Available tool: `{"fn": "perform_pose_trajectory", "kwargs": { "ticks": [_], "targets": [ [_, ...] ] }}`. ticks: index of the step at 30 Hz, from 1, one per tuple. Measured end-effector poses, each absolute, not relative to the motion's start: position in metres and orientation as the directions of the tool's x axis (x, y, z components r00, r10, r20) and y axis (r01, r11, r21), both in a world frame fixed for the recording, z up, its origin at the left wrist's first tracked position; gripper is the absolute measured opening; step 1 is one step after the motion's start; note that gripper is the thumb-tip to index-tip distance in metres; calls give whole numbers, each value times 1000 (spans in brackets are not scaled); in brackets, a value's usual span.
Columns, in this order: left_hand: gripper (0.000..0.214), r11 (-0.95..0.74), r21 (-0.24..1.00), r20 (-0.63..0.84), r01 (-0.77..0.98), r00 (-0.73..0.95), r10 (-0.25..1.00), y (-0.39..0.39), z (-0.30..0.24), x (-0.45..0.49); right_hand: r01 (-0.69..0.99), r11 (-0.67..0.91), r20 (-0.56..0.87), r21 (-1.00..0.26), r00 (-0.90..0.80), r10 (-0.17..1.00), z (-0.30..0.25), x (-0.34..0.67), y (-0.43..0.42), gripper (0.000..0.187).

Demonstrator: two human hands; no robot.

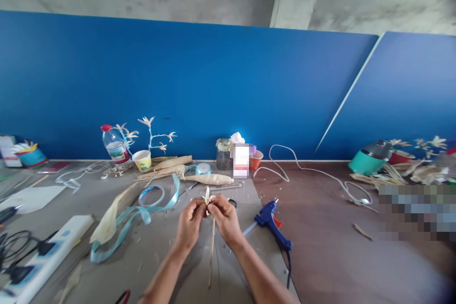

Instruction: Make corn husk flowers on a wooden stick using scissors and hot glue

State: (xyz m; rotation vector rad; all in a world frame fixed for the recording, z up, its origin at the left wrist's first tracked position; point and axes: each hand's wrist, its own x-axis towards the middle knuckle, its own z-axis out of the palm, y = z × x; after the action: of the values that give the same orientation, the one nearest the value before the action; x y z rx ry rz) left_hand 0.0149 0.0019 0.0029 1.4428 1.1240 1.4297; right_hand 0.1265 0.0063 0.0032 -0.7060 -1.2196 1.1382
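Over the middle of the table, my left hand [189, 226] pinches the base of a small cream husk flower [207, 194]. My right hand [227, 221] closes its fingertips on the flower from the other side. Pale petals rise between the fingers; the grip itself is partly hidden. A thin brown stick [212, 259] runs down from between my hands toward me; I cannot tell whether it joins the flower. Right of my right hand lies a blue hot glue gun [273, 224]. Dried husks [210, 179] and pale blue ribbon [124, 232] lie beyond and to the left.
A white power strip [53, 254] with plugged cords sits at the left front. At the back stand a water bottle [116, 145], a yellow cup [142, 160] with husk flowers, and a glass jar [223, 154]. A white cable [313, 172] snakes across the right, near a teal container [368, 159].
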Motion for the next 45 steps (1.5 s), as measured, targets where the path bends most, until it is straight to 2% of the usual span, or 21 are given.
{"fn": "perform_pose_trajectory", "kwargs": {
  "ticks": [7, 14, 20, 26, 32, 39, 45],
  "targets": [
    [16, -324, 943, 329, 79, -61, 942, -2, 5, 18, -241, 346, 365, -907, -37, 930, -1, 125, 7, 18],
    [17, -236, 971, 237, -26, 19, 971, 1, 7, 17, -176, 378, 386, -909, -15, 922, -8, 129, 10, 18],
    [20, -178, 982, 179, -63, 12, 984, 7, 3, 12, -270, 303, 328, -914, -50, 943, -3, 128, 8, 20],
    [15, -277, 957, 278, 88, 0, 961, 4, 5, 14, -425, 169, 203, -889, -36, 978, -2, 135, 10, 33],
    [10, -418, 880, 432, 225, -14, 902, 0, 7, 15, -406, 128, 151, -905, -25, 988, 4, 140, 13, 21],
    [8, -471, 851, 467, 233, 75, 881, -1, 8, 14, -518, 29, 92, -855, -95, 991, 6, 141, 12, 18],
    [7, -472, 844, 464, 253, 95, 881, 0, 9, 12, -507, 15, 144, -862, -216, 966, 14, 148, 8, 19]
  ]
}}
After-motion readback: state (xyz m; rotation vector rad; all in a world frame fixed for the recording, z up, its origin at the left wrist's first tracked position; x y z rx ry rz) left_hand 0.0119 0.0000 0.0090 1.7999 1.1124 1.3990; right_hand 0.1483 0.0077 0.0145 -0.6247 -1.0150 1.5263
